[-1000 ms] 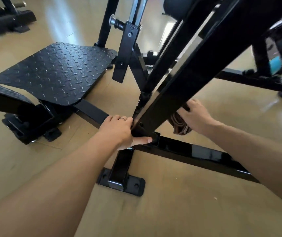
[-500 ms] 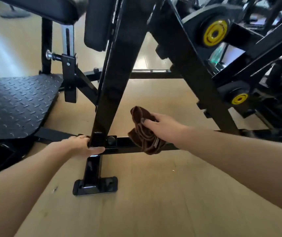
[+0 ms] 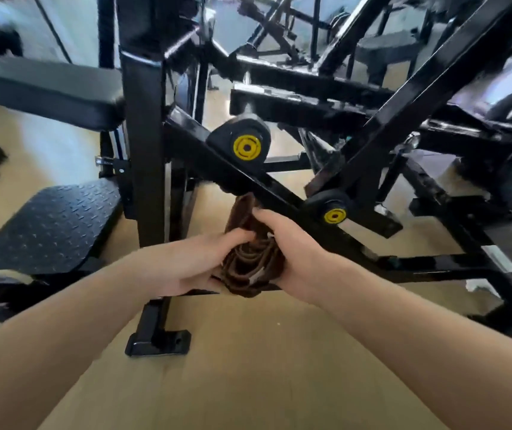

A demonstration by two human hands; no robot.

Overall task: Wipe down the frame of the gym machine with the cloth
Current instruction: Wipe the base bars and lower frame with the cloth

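Bunching the brown cloth (image 3: 250, 262) between both hands beside the frame (image 3: 282, 197).
Left hand (image 3: 192, 262) and right hand (image 3: 295, 249) each grip it; loose folds may snag the yellow-capped pivot (image 3: 334, 215).

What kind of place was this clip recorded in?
Most likely a gym: a black machine frame with yellow-capped pivots, a padded bench and a checker-plate footplate on a wood-look floor.
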